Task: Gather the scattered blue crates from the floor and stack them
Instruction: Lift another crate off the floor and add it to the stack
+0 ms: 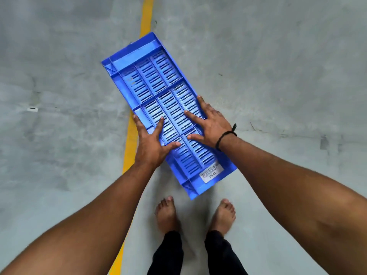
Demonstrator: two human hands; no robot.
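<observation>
Forearms (pixel 89 215) reach to 1 blue crate (pixel 151 76) over the yellow line (pixel 129 147) ahead of bare feet (pixel 166 213), left hand (pixel 153 139) and right hand (pixel 210 124) spread flat on its slats; no stack visible, so judged early.

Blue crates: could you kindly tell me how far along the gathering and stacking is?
Done: no stack shows in this view, so I cannot tell. In hand: one blue crate, with the left hand and right hand spread flat on its slatted face, over the yellow floor line. Left: setting this crate on a stack; no other crates are in view.
</observation>
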